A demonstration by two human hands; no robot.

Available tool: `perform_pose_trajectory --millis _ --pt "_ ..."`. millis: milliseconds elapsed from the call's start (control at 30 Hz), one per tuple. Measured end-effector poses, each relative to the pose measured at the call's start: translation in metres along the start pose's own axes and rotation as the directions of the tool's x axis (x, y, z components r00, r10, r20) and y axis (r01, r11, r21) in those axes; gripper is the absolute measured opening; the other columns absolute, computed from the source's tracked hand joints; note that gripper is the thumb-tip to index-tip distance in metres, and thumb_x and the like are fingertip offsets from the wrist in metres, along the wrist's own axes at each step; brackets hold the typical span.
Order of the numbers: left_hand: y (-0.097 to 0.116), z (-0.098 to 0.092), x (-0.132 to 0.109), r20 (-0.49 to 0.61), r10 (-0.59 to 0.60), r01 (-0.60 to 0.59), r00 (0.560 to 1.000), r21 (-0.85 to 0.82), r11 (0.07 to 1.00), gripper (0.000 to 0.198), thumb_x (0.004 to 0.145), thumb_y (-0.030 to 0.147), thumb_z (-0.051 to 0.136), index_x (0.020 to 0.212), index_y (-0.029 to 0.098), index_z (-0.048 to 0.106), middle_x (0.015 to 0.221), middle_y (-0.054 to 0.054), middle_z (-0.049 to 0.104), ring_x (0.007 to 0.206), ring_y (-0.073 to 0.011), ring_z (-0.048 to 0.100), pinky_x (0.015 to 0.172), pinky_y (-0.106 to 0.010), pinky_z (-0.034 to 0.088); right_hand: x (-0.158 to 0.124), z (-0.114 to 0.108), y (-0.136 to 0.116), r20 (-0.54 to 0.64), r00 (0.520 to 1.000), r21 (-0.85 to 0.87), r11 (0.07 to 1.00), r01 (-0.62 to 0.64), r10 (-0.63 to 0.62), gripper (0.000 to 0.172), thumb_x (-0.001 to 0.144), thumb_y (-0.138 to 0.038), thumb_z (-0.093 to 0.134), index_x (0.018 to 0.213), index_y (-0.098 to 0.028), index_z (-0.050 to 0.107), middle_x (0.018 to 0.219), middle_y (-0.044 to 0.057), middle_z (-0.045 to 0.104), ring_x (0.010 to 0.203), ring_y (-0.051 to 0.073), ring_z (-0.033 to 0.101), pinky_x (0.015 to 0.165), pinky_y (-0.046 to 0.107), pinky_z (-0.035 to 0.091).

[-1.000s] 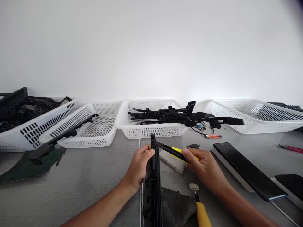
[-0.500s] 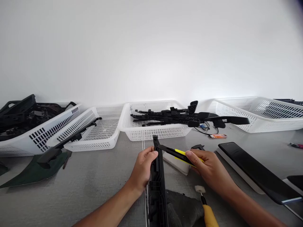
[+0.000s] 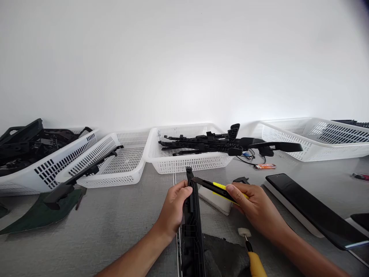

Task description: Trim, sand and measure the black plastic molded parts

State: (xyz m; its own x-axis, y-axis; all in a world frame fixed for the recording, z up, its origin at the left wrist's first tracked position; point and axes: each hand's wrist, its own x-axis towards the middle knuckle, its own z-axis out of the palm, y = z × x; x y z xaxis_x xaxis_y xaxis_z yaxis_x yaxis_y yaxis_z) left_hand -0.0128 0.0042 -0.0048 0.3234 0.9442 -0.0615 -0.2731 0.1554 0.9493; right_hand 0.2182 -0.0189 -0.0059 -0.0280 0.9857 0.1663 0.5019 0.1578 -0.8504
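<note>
My left hand (image 3: 175, 206) grips a long black plastic trim part (image 3: 192, 231) near its far end, thumb on top. The part runs from the bottom edge of the view toward the baskets. In my right hand (image 3: 256, 204) is a yellow and black utility knife (image 3: 220, 189), its blade end pointing left and meeting the part's edge just beyond my left thumb. Beneath the knife a white block (image 3: 215, 201) lies on the table, partly covered. A dark cloth (image 3: 223, 254) rests right of the part, beside a yellow-handled tool (image 3: 255, 263) with a pale tip.
Several white baskets line the wall; the middle basket (image 3: 190, 166) holds black parts that stick out to the right. Another black part (image 3: 86, 171) leans across the left basket (image 3: 121, 179) above a green sheet (image 3: 37, 217). At right lie a long black-topped object (image 3: 311, 207) and an orange tube (image 3: 265, 166).
Both hands keep their holds, and the knife blade stays at nearly the same spot on the part's edge. The view has shifted slightly.
</note>
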Motion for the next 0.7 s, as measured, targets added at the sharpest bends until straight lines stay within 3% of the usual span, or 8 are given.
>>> perform_pose_trajectory --millis 700 --pt "0.0021 0.004 -0.0009 -0.045 -0.02 0.018 0.999 -0.042 0.999 0.033 0.084 0.047 0.071 0.073 0.021 0.053 0.065 0.006 0.044 0.059 -0.0101 0.036 0.055 -0.024 0.032 -0.0021 -0.0007 0.0011 -0.019 0.999 -0.04 0.998 0.048 -0.049 0.066 0.098 -0.077 0.049 0.062 -0.023 0.037 0.062 -0.002 0.037 0.057 0.013 0.037 0.053 0.028 0.029"
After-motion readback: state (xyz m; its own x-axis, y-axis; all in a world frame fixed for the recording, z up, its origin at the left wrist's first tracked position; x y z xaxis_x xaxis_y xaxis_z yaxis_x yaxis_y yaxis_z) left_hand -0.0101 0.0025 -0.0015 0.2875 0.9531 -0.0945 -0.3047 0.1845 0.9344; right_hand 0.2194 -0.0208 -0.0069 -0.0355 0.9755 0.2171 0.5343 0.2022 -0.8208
